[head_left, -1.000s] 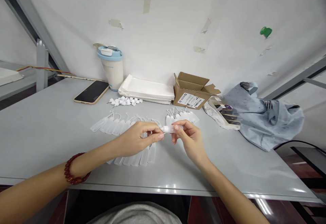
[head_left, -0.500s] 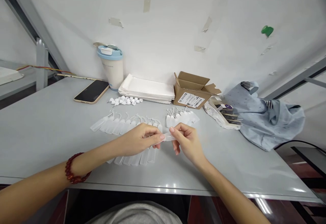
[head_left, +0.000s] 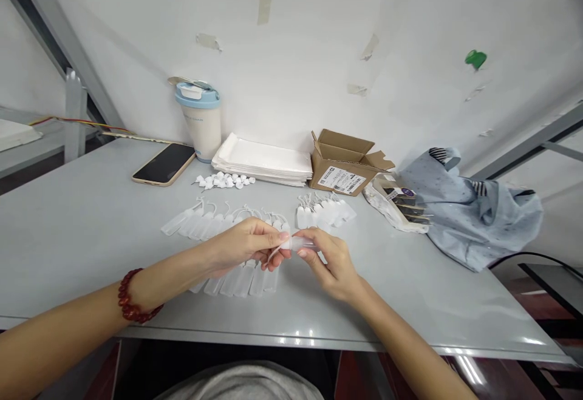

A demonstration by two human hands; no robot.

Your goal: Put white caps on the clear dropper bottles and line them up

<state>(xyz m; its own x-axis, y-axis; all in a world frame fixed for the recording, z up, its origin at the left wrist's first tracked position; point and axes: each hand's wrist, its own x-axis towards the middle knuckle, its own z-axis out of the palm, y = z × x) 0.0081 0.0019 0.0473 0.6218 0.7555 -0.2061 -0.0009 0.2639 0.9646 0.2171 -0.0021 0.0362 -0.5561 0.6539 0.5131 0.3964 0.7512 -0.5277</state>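
Between both hands, above the table, lies a translucent plastic tube (head_left: 302,243), nearly level. My left hand (head_left: 248,243) pinches its white cap end, where a thin cord (head_left: 275,254) hangs down over the fingers. My right hand (head_left: 332,267) is closed with thumb and fingers around the clear body. Behind my left hand runs a row of corded tubes (head_left: 200,225), partly hidden by it. A second row of tubes (head_left: 241,281) lies below that hand. Beyond my right hand is a smaller group of corded tubes (head_left: 323,212).
Loose white caps (head_left: 225,180) lie near a phone (head_left: 164,163) and a lidded cup (head_left: 203,127). Along the wall are stacked white envelopes (head_left: 264,158) and an open cardboard box (head_left: 341,166). A plastic-wrapped package (head_left: 401,204) and blue cloth (head_left: 483,218) lie to the right.
The tube has turned in my hands, so its capped end and cord now show at my left fingers. My right hand has shifted its grip along the body, slightly lower.
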